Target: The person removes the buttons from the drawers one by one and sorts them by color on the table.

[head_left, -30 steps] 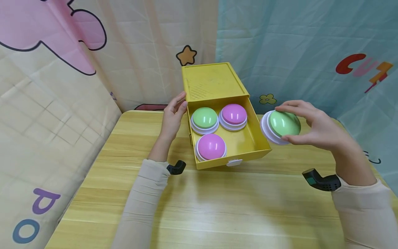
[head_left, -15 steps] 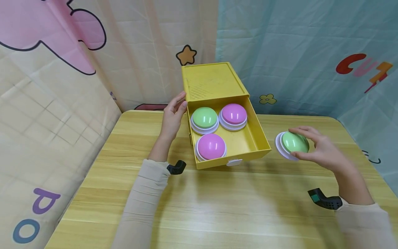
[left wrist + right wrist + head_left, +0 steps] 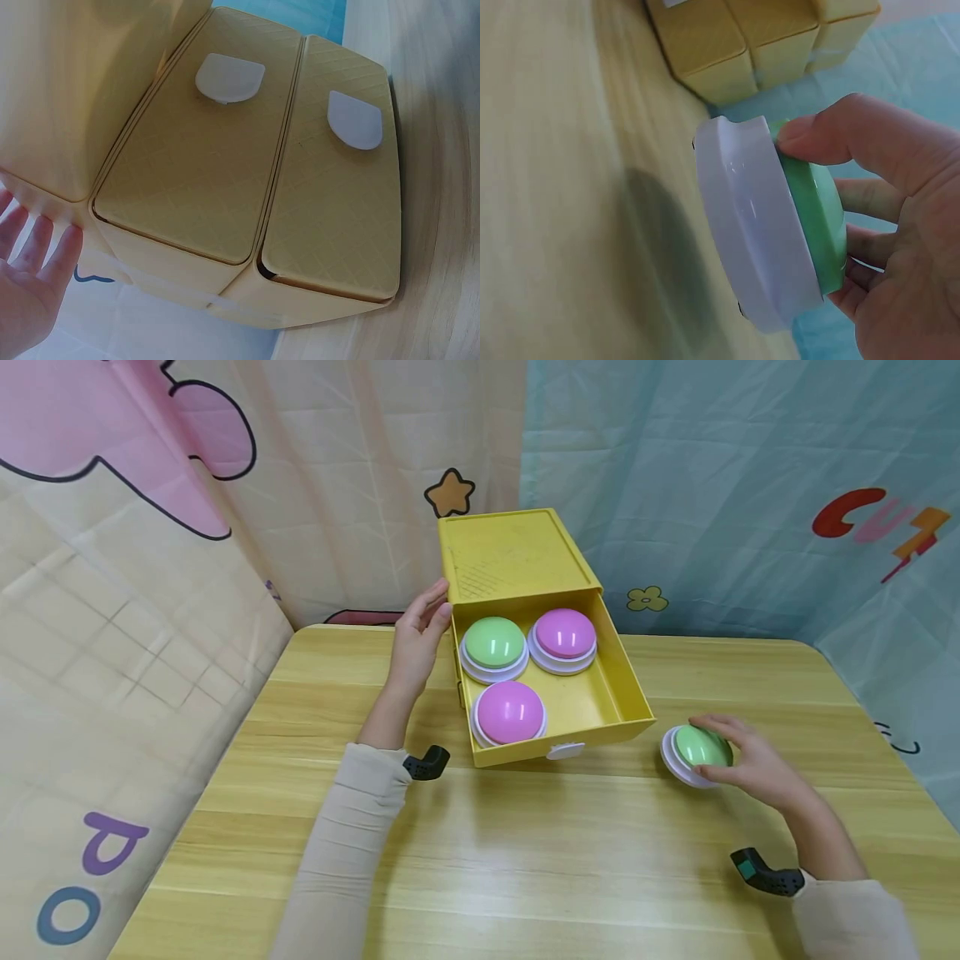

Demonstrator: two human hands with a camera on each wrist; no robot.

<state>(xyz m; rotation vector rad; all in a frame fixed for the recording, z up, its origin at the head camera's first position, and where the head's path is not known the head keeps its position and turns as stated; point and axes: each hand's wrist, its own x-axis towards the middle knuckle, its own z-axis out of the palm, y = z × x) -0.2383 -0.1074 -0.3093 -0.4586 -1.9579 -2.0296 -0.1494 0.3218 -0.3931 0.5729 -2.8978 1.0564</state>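
Note:
In the head view my right hand (image 3: 757, 768) pinches a green domed push button (image 3: 703, 747) with a white base, right of a yellow drawer box (image 3: 517, 556). The right wrist view shows the button (image 3: 810, 217) tilted, its base apart from the tabletop and a shadow below. Thumb and fingers grip its green dome. My left hand (image 3: 414, 643) touches the box's left side with extended fingers. The pulled-out top drawer (image 3: 588, 702) holds another green button (image 3: 495, 643) at back left, a pink button (image 3: 565, 635) at back right and a second pink button (image 3: 511, 713) at front left.
Two closed lower drawers with white handles (image 3: 230, 78) show in the left wrist view. The box stands near the back of the wooden table (image 3: 570, 860). Printed curtains (image 3: 675, 460) hang behind and at the sides. The open drawer juts out toward me.
My right hand has lowered the green button from beside the drawer's right wall toward the tabletop, coming nearer to me. The left hand and the box stay put.

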